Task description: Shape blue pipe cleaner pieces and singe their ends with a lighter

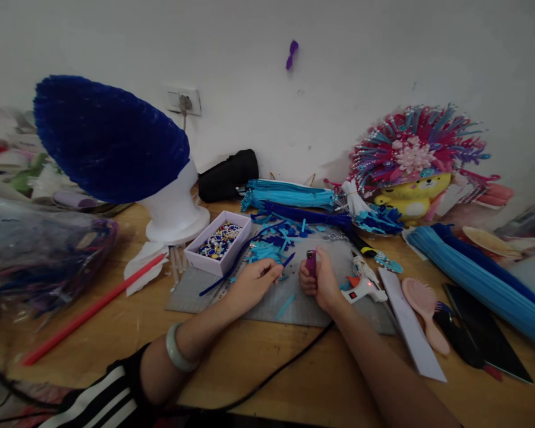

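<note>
Pinched between the fingertips of my left hand (pixel 259 278) is a short dark blue chenille stem piece (pixel 289 260), its pointed end aimed right. My right hand (pixel 323 280) is wrapped round a purple lighter (pixel 311 263), held upright a little to the right of that piece. No flame shows. Both hands are over a grey cutting mat (pixel 267 310). Behind my left hand lies a heap of light blue cut chenille pieces (pixel 267 251). One loose light blue strip (pixel 286 306) rests on the mat between my forearms.
A lilac box (pixel 205 261) of beads stands left of the mat. Right are a glue gun (pixel 363 288) with a red light, a pink hairbrush (pixel 423 300) and chenille bundles (pixel 481 279). A white foam head (pixel 178 208) carries a large blue headpiece (pixel 111 139). A black cable (pixel 276 371) crosses the front.
</note>
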Demonstrator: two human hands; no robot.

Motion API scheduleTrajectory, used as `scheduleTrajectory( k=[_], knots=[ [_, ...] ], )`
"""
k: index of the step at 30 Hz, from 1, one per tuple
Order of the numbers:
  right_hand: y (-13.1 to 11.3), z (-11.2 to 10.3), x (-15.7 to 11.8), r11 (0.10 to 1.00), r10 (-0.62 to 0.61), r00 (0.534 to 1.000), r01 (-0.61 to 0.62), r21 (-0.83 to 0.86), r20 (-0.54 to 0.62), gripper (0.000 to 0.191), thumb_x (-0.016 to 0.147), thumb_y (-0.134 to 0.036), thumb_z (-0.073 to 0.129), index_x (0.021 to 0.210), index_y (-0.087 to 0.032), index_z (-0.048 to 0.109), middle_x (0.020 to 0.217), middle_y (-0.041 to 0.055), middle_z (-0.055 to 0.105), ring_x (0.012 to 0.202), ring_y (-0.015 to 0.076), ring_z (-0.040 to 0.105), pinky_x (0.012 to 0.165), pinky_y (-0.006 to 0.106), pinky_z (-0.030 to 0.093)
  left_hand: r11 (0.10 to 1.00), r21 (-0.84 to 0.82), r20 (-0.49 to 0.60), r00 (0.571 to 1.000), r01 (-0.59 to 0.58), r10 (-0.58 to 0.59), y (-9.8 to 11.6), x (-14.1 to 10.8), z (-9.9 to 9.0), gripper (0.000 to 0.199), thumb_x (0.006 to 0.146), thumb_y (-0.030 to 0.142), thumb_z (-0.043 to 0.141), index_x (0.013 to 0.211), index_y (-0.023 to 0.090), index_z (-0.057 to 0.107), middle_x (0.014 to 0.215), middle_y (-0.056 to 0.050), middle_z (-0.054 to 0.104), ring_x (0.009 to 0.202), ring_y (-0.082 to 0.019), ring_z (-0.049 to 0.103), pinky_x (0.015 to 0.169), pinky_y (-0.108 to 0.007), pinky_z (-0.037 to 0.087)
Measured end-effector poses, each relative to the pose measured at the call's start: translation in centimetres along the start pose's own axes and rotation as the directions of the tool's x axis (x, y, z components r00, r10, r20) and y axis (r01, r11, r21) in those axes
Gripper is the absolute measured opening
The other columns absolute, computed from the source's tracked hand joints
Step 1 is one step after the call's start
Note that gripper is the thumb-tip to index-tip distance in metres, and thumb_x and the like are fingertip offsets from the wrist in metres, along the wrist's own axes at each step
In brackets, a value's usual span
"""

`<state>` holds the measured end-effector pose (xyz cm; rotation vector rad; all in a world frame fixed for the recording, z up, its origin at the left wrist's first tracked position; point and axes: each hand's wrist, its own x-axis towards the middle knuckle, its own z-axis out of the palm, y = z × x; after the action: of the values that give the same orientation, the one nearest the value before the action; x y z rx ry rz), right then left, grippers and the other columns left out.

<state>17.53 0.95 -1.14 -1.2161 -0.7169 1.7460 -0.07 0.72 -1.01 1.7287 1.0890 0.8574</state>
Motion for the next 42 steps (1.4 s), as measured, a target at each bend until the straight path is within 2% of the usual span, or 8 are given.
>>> scheduleTrajectory(
  k=[4, 7, 15, 19, 24, 27, 32, 42],
  knots=[
    [1.0, 0.4, 0.2, 0.983, -0.170, 0.986, 0.169, -0.072, 0.005, 0.048, 0.061, -0.064, 0.072, 0.063, -0.019, 0.056, 0.041, -0.0108, 0.030, 0.037, 0.0046, 0.020, 0.038, 0.020, 0.013, 0.995, -0.076, 0.022, 0.998, 0.064, -0.062, -0.1, 0.2, 0.0, 0.034, 0.088, 0.046, 0.043, 0.065, 0.022, 0.051, 0.054, 0.005, 0.044, 0.052, -0.014, 0.041, 0.054, -0.027, 0.032],
    [1.8, 1.0, 0.1, 0.962, -0.227, 0.972, 0.234, -0.143, 0.061, 0.044, 0.053, -0.054, 0.083, 0.067, -0.018, 0.060, 0.043, -0.0103, 0.036, 0.039, 0.0047, 0.024, 0.041, 0.022, 0.014, 0.983, -0.161, 0.060, 0.995, 0.088, -0.079, -0.2, 0.3, 0.1, 0.037, 0.088, 0.051, 0.043, 0.066, 0.022, 0.051, 0.051, 0.005, 0.043, 0.049, -0.013, 0.040, 0.054, -0.027, 0.033],
    [1.9, 1.1, -0.1, 0.953, -0.255, 0.966, 0.259, -0.158, 0.046, 0.039, 0.057, -0.047, 0.082, 0.073, -0.018, 0.061, 0.047, -0.0088, 0.043, 0.043, 0.0066, 0.030, 0.045, 0.024, 0.017, 0.987, -0.150, 0.099, 0.994, 0.055, -0.040, -0.5, 0.4, 0.3, 0.029, 0.086, 0.044, 0.049, 0.069, 0.020, 0.055, 0.059, 0.004, 0.050, 0.053, -0.013, 0.045, 0.057, -0.027, 0.037],
    [1.6, 1.1, 0.0, 0.968, -0.218, 0.976, 0.217, -0.126, 0.006, 0.033, 0.056, -0.041, 0.078, 0.071, -0.020, 0.056, 0.046, -0.0095, 0.041, 0.042, 0.0066, 0.030, 0.043, 0.023, 0.014, 0.998, -0.069, -0.068, 0.998, -0.011, 0.006, -0.5, 0.4, 0.1, 0.013, 0.080, 0.032, 0.061, 0.077, 0.020, 0.057, 0.073, 0.002, 0.058, 0.070, -0.016, 0.055, 0.067, -0.028, 0.043],
    [1.0, 0.8, -0.2, 0.925, -0.305, 0.952, 0.289, -0.245, -0.026, 0.027, 0.057, -0.040, 0.070, 0.072, -0.018, 0.066, 0.048, -0.0078, 0.044, 0.042, 0.0065, 0.027, 0.044, 0.024, 0.016, 0.996, 0.048, -0.235, 0.968, -0.074, 0.083, -0.7, 0.4, -0.2, 0.026, 0.073, 0.025, 0.073, 0.094, 0.019, 0.059, 0.094, -0.003, 0.064, 0.087, -0.019, 0.060, 0.077, -0.032, 0.049],
    [0.5, 0.6, -0.3, 0.865, -0.372, 0.927, 0.329, -0.379, -0.045, 0.028, 0.058, -0.040, 0.068, 0.073, -0.017, 0.072, 0.050, -0.0051, 0.049, 0.048, 0.0098, 0.037, 0.048, 0.025, 0.026, 0.972, 0.162, -0.213, 0.956, -0.168, 0.201, -0.9, 0.3, -0.2, 0.025, 0.073, 0.021, 0.073, 0.095, 0.020, 0.061, 0.098, -0.004, 0.067, 0.095, -0.022, 0.062, 0.085, -0.035, 0.049],
    [0.5, 0.8, -0.3, 0.767, -0.479, 0.878, 0.423, -0.482, 0.008, 0.020, 0.057, -0.039, 0.064, 0.064, -0.021, 0.070, 0.068, 0.0023, 0.067, 0.069, 0.0195, 0.059, 0.066, 0.031, 0.045, 0.921, 0.280, -0.123, 0.942, -0.269, 0.313, -0.9, 0.3, -0.3, 0.012, 0.076, 0.014, 0.069, 0.085, 0.021, 0.064, 0.091, -0.003, 0.071, 0.090, -0.021, 0.064, 0.085, -0.035, 0.050],
    [0.7, 1.0, -0.3, 0.784, -0.471, 0.882, 0.414, -0.462, -0.009, 0.018, 0.054, -0.039, 0.066, 0.062, -0.022, 0.070, 0.067, 0.0016, 0.069, 0.070, 0.0196, 0.060, 0.069, 0.032, 0.049, 0.910, 0.359, -0.063, 0.968, -0.206, 0.244, -0.2, 0.2, -0.4, 0.010, 0.077, 0.012, 0.063, 0.071, 0.020, 0.061, 0.081, -0.003, 0.070, 0.085, -0.022, 0.064, 0.079, -0.034, 0.047]
  ],
)
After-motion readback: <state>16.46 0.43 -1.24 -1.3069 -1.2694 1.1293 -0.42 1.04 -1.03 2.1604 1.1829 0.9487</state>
